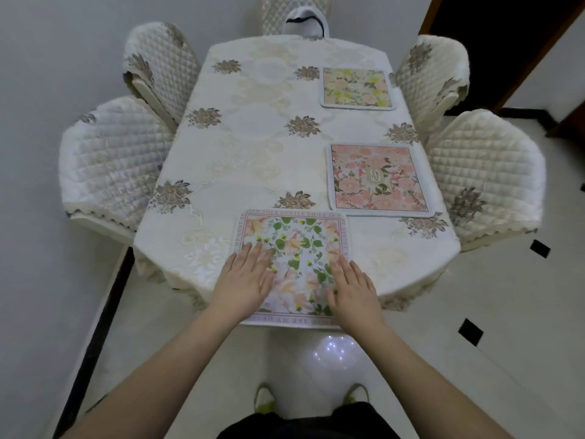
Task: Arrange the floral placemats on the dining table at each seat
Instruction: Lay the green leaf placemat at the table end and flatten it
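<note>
Three floral placemats lie on the dining table [253, 147], which is covered by a cream embroidered cloth. The nearest placemat [297, 245], with green leaves and a lettered border, sits at the near end and overhangs the table edge a little. My left hand [247, 277] lies flat on its left part, fingers straight. My right hand [351, 286] lies flat on its right part. A pink placemat [378, 180] rests at the near right seat. A yellow-and-pink placemat [356, 87] rests at the far right seat.
Quilted cream chairs ring the table: two on the left [110, 166] [158, 77], two on the right [484, 175] [430, 77], one at the far end [297, 14] with a white bag on it. A grey wall runs close on the left. Tiled floor lies to the right.
</note>
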`<state>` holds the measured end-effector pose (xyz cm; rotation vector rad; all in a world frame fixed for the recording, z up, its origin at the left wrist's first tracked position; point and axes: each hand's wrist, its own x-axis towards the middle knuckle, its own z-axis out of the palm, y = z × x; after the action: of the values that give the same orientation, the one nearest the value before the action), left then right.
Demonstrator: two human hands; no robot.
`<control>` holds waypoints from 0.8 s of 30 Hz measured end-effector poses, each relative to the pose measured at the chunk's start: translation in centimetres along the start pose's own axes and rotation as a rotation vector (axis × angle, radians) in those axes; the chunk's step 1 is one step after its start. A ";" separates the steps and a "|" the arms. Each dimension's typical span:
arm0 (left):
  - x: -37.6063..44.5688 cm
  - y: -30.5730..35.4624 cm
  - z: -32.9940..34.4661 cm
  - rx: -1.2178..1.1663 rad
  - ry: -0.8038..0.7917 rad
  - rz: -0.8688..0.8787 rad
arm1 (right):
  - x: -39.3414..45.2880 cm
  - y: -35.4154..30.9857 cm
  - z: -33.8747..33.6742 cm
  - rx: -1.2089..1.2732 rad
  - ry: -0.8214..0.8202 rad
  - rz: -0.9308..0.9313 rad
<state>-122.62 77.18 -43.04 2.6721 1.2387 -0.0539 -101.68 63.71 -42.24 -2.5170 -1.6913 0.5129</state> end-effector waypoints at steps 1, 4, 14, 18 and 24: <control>-0.1 -0.5 0.1 0.000 -0.002 0.008 | 0.0 -0.3 0.2 -0.007 -0.004 0.009; -0.1 -1.8 0.4 -0.010 -0.001 -0.006 | 0.2 -0.9 1.0 -0.034 -0.008 0.022; 0.2 -3.2 3.3 -0.058 -0.095 -0.155 | 1.7 0.2 2.7 -0.032 -0.034 0.086; 0.7 -3.1 3.5 -0.161 -0.202 -0.305 | 2.1 1.0 3.2 -0.011 -0.116 0.175; 0.4 -2.0 2.6 -0.273 -0.166 -0.357 | 2.3 1.4 3.1 0.147 -0.088 0.209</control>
<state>-123.73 78.22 -45.99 2.1482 1.5273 -0.1434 -100.58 64.85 -46.07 -2.6114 -1.3652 0.7443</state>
